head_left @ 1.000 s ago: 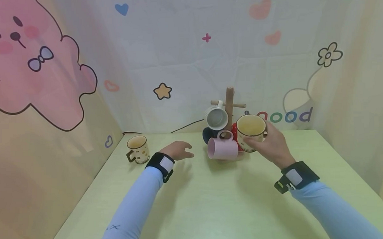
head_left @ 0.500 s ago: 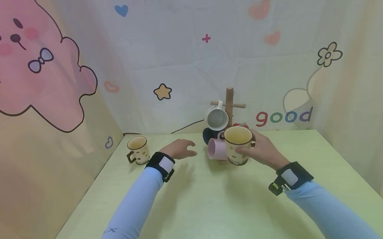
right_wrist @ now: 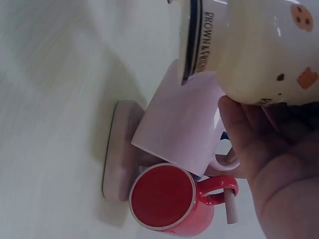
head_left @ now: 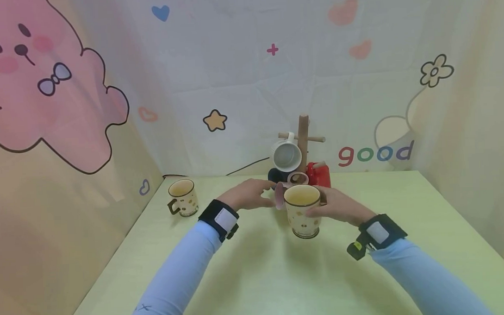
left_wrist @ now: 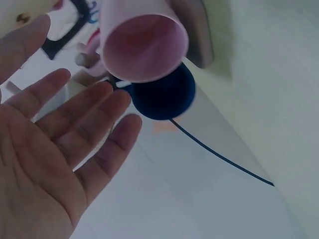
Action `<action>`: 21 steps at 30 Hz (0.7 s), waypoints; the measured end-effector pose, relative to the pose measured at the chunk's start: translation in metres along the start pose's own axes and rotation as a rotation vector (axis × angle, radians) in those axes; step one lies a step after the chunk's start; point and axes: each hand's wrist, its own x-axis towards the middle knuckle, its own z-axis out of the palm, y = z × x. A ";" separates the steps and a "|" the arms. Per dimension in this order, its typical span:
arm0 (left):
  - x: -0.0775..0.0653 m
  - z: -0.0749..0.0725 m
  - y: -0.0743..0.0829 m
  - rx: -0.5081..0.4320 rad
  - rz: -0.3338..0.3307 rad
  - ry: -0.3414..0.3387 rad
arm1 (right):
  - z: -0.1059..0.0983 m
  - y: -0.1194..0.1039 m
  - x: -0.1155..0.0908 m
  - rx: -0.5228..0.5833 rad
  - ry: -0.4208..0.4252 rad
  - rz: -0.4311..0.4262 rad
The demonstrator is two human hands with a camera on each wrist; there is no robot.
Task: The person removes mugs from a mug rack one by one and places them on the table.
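Observation:
My right hand [head_left: 341, 206] holds a cream mug [head_left: 301, 216] printed with small brown cookies. It is upright above the table, fingers and thumb around its side. Left of it, my left hand [head_left: 247, 194] hovers with relaxed, spread fingers. In the left wrist view, a dark handle [left_wrist: 74, 31] of the cream mug shows near the left thumb, with no contact visible. Behind the cream mug, a pink mug [right_wrist: 179, 119] hangs sideways on a wooden mug tree [head_left: 303, 133]; the head view mostly hides it. A red mug [right_wrist: 163, 196] and a dark blue mug [left_wrist: 172, 97] hang there too.
A white mug [head_left: 286, 156] hangs high on the tree's left. A second cream mug [head_left: 186, 198] stands upright at the table's left, its brown handle facing left. Behind the pale green table [head_left: 256, 278] hangs a printed cloth [head_left: 231, 47].
My right hand has brought the cream mug left, down and nearer, away from the red mug. My left hand has moved right toward it.

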 end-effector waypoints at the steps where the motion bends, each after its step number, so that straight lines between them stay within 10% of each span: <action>1: 0.000 0.000 0.004 -0.011 0.025 -0.005 | 0.000 0.001 0.001 0.012 -0.019 -0.002; 8: 0.000 0.000 0.020 -0.040 0.191 -0.051 | 0.004 0.003 0.004 0.042 -0.118 -0.037; 21: 0.002 0.006 0.013 -0.027 0.219 -0.092 | 0.010 0.000 0.003 0.073 -0.194 -0.025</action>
